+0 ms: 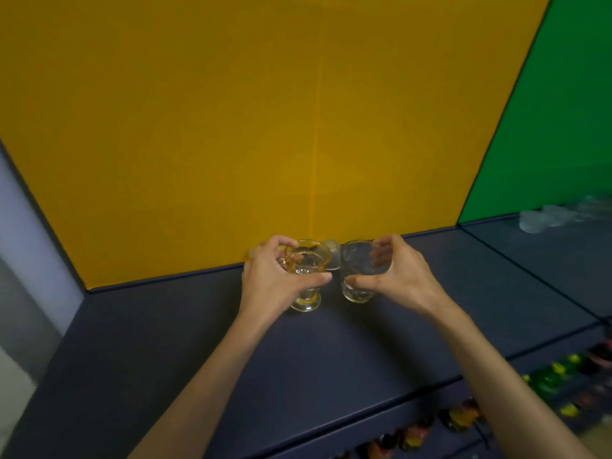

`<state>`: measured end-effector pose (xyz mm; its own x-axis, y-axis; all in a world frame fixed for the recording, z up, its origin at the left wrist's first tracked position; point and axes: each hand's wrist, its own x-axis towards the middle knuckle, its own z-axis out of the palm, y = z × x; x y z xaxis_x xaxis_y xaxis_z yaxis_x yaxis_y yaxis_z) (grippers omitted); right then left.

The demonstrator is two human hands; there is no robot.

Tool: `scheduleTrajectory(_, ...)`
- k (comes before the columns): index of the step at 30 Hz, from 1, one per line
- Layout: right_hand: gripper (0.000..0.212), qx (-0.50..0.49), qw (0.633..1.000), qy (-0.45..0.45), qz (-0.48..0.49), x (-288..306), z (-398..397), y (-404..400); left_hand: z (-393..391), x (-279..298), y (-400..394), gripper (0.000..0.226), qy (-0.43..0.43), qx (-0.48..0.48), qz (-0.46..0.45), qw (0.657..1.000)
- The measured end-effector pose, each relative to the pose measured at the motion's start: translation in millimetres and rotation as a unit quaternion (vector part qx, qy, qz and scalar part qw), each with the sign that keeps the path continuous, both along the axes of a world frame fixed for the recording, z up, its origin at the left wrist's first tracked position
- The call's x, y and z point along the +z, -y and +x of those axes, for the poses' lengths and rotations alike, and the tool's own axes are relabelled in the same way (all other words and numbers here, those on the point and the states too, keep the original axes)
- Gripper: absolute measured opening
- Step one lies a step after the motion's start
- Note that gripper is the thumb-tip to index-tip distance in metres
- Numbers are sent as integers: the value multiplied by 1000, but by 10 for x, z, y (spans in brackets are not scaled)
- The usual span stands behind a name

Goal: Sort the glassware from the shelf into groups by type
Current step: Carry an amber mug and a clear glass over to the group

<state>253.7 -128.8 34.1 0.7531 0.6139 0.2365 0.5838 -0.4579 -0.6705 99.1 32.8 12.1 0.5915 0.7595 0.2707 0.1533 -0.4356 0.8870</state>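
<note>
Against the yellow back wall [198, 127], on the dark blue shelf [165, 326], my left hand [275, 279] grips a small footed clear glass [306, 273]; my right hand [394, 276] grips a plain clear tumbler [357, 279]. Rims nearly touch, so lifting together may clink or chip them.

The shelf [298, 352] is a flat, dark blue-grey surface that meets a yellow back panel [231, 111]. Two glasses stand on it near the back edge, just beside each other. The footed glass [306, 276] is on the left and the tumbler [357, 276] on the right. Each is gripped by one hand. A seam [530, 276] divides the shelf from a right section, which carries a blurred cluster of clear glassware [546, 215] before a green panel [563, 111].
</note>
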Motion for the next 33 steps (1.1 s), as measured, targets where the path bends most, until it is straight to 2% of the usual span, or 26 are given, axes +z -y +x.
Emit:
scheduleTrajectory(6,91,-51,998,-3,33,51,371,902,575,35,669,67,9,-61,-1,998)
scheduleTrajectory(11,89,-88,995,-8,51,14,798,1821,1170,56,1516,63,14,-101,2,995)
scheduleTrajectory(24,87,-180,981,16,64,-16,2080,4285,2876,117,3831,67,17,-163,21,986)
scheduleTrajectory(33,86,-262,962,40,66,-101,2813,5512,4042,228,4949,70,13,-221,42,974)
